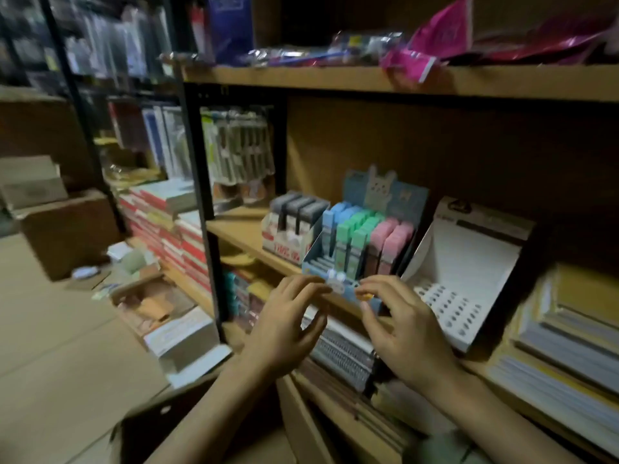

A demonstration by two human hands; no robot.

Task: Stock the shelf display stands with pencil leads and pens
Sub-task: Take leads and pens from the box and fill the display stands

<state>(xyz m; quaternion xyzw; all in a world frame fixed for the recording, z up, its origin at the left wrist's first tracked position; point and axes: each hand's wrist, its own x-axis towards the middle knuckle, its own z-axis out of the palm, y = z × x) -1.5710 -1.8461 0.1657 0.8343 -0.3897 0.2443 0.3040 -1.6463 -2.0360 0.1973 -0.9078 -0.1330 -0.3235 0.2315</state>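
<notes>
A blue display stand (385,192) with a rabbit-shaped header sits on the middle shelf, holding blue, green and pink pencil lead cases (355,236). My left hand (284,326) reaches to the stand's front left, its loosely spread fingertips touching the front wall. My right hand (398,329) pinches the stand's front lip between thumb and forefinger, at a small orange patch. To the right, a white pen stand (469,256) with rows of holes holds nothing. On the left, a red-and-white box (284,241) holds grey lead cases.
The wooden shelf board (241,232) runs along under the stands. Stacked notebooks (566,346) lie at the right, red-and-white book stacks (167,226) at the left. Cardboard boxes (67,229) stand on the floor. Pink packets (442,31) lie on the upper shelf.
</notes>
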